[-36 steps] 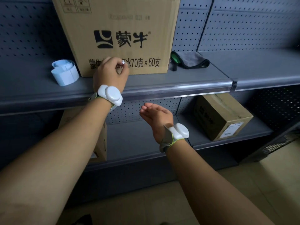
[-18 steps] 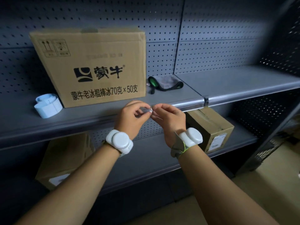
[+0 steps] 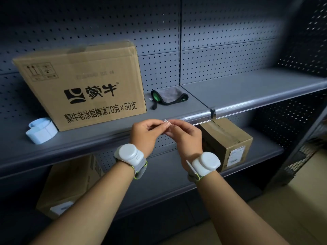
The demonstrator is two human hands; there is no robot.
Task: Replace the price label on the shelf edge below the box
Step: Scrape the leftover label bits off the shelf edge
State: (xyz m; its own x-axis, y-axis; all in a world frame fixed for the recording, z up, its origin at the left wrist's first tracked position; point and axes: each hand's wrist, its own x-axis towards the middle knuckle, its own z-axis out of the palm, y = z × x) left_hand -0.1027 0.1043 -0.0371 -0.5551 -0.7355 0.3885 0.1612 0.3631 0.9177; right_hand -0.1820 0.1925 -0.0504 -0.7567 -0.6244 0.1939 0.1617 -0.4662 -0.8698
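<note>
Pinching a small crumpled label scrap together at frame centre: left hand, right hand | shelf edge below box bare | new label from roll apparently remains to apply.

Shop aisle, grey pegboard shelving, stocked carton, label roll

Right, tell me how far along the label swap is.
Looks done: the shelf edge below the big box shows no label, so the old one seems off. In hand: the left hand and right hand pinch a small crumpled white scrap between them. Left: take a fresh label from the blue roll and stick it on.
</note>
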